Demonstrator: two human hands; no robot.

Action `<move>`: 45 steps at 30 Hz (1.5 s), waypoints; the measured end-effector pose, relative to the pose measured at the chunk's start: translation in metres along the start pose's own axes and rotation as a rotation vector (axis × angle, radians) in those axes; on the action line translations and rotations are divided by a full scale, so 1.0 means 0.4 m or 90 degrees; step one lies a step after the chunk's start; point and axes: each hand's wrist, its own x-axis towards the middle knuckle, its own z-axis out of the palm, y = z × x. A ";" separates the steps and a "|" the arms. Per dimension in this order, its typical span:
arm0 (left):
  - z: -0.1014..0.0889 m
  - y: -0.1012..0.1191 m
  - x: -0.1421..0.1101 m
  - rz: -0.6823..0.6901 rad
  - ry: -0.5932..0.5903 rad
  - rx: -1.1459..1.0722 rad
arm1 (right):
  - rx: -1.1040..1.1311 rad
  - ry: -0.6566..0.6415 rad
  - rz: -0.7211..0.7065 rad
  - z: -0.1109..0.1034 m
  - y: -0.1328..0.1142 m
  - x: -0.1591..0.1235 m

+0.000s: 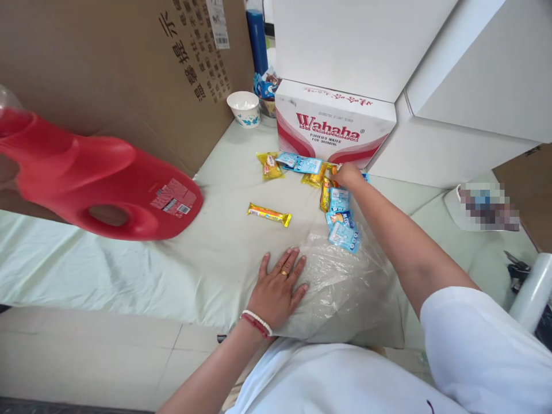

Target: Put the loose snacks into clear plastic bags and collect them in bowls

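Note:
My left hand (278,290) lies flat with fingers spread on the edge of a clear plastic bag (345,287) on the pale green cloth. My right hand (348,175) reaches far forward, fingers curled down on a cluster of small snack packets (340,201) in blue and yellow next to the Wahaha box (334,123). What the fingers grip is hidden. Blue packets (344,236) lie along the bag's far edge. A yellow wrapped bar (269,214) lies alone to the left. More packets (269,165) sit in front of the box.
A large red detergent jug (99,178) lies on its side at left. A brown cardboard box (129,63) stands behind it. A paper cup (244,108) sits at the back. White boxes (452,86) fill the right. A film roll (535,290) is at far right.

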 end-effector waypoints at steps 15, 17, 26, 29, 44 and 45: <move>0.003 0.002 -0.003 -0.003 0.022 -0.026 | -0.158 -0.072 -0.074 0.007 -0.065 -0.148; 0.005 0.002 -0.003 -0.005 0.024 -0.026 | -0.161 -0.080 -0.052 0.001 -0.063 -0.171; 0.006 0.001 -0.004 -0.001 0.016 -0.031 | -0.167 -0.097 -0.353 -0.050 -0.246 -0.310; 0.007 0.001 -0.003 0.004 0.019 -0.028 | -0.185 -0.128 -0.451 0.021 -0.332 -0.363; 0.021 0.001 -0.010 0.000 0.024 -0.046 | -0.074 -0.252 -0.469 -0.115 -0.102 -0.455; 0.022 0.001 -0.011 -0.002 0.023 -0.048 | -0.084 -0.308 -0.481 -0.127 -0.065 -0.476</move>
